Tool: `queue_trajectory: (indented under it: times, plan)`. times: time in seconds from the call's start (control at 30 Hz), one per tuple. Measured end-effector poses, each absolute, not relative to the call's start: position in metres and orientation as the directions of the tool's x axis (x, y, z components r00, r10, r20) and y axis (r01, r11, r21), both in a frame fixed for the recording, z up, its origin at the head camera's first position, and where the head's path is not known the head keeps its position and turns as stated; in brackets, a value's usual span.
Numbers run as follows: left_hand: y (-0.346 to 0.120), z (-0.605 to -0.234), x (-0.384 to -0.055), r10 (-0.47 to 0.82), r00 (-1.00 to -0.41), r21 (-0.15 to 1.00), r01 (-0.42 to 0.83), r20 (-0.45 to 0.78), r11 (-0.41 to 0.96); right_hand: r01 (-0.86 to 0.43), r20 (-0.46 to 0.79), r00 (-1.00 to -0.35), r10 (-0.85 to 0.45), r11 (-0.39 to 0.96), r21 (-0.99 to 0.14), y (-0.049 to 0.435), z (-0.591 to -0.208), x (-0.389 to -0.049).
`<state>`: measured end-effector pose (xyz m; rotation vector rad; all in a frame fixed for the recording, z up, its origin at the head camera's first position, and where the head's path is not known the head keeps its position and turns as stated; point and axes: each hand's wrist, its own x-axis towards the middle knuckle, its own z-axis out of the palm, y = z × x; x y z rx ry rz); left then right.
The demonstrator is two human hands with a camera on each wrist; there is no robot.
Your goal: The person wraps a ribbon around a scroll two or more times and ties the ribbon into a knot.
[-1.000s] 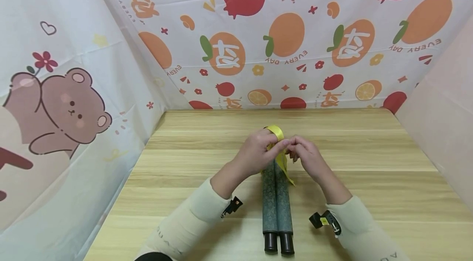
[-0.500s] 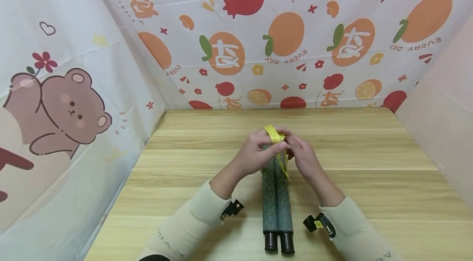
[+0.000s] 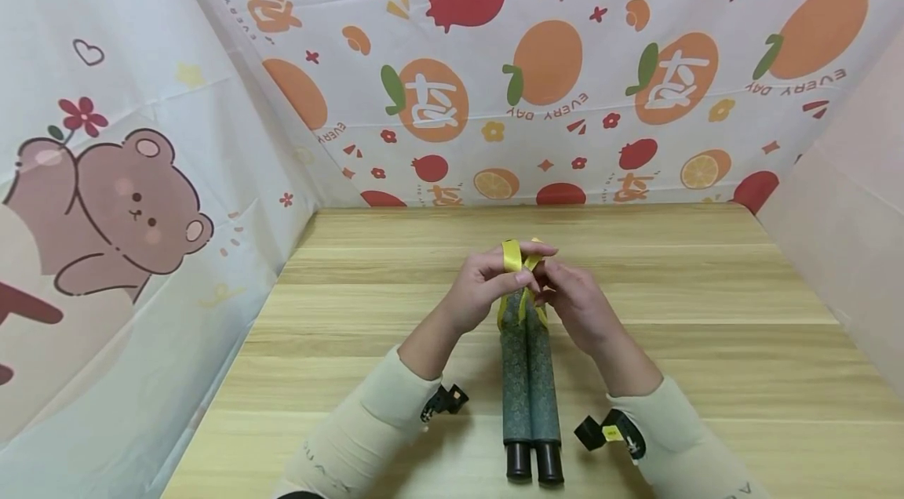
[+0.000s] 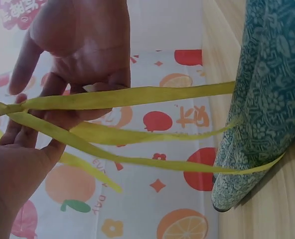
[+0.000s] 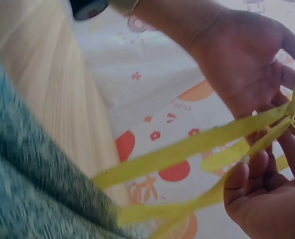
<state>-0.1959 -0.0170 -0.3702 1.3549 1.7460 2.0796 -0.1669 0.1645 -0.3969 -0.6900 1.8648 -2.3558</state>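
A rolled scroll (image 3: 518, 389) of green-blue patterned cloth lies on the table as two parallel rolls with dark end knobs. A yellow ribbon (image 3: 512, 256) rises from its far part to both hands. My left hand (image 3: 475, 291) holds the ribbon, with a loop over its fingers and the thumb close below. Beside it, my right hand (image 3: 581, 307) pinches the ribbon with curled fingers. In the left wrist view, strands of ribbon (image 4: 137, 97) stretch taut from the scroll (image 4: 272, 99) to a gathered crossing between the hands. The right wrist view shows the ribbon (image 5: 187, 144) fanning out below that crossing.
The scroll lies on a light wood-grain table (image 3: 353, 373). A fruit-printed cloth (image 3: 607, 162) hangs behind its far edge, with a bear-printed cloth (image 3: 141, 209) at the left. Small black cameras (image 3: 600, 432) sit on both wrists.
The right hand has moved slightly left and nearer the left hand, its fingers now at the ribbon's crossing. The ribbon's loose end no longer hangs to the right of the scroll. The scroll stays put.
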Motion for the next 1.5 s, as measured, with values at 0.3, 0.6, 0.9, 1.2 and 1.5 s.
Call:
queue_trajectory:
  times: [0.3,0.6,0.9,1.2,1.5]
  plan:
    - [-0.015,-0.375,-0.194,0.555,-0.641,0.846,0.363,0.53,-0.39,-0.13,0.28,-0.93,-0.238,-0.501,-0.856,0.162,-0.393,-0.164]
    - [-0.021,-0.379,-0.198,0.442,-0.772,0.853,0.237,0.456,-0.466,-0.183,0.31,-0.946,-0.094,-0.635,-0.751,0.169,-0.395,-0.168]
    - [-0.033,-0.385,-0.207,0.368,-0.827,0.741,0.084,0.424,-0.666,-0.307,0.365,-0.927,0.082,-0.726,-0.616,0.181,-0.392,-0.173]
    - [-0.045,-0.388,-0.212,0.354,-0.875,0.667,-0.05,0.329,-0.743,-0.25,0.392,-0.92,0.013,-0.789,-0.561,0.193,-0.399,-0.173]
    - [-0.062,-0.393,-0.221,0.321,-0.911,0.666,-0.072,0.26,-0.743,-0.251,0.351,-0.936,0.012,-0.723,-0.644,0.212,-0.414,-0.171]
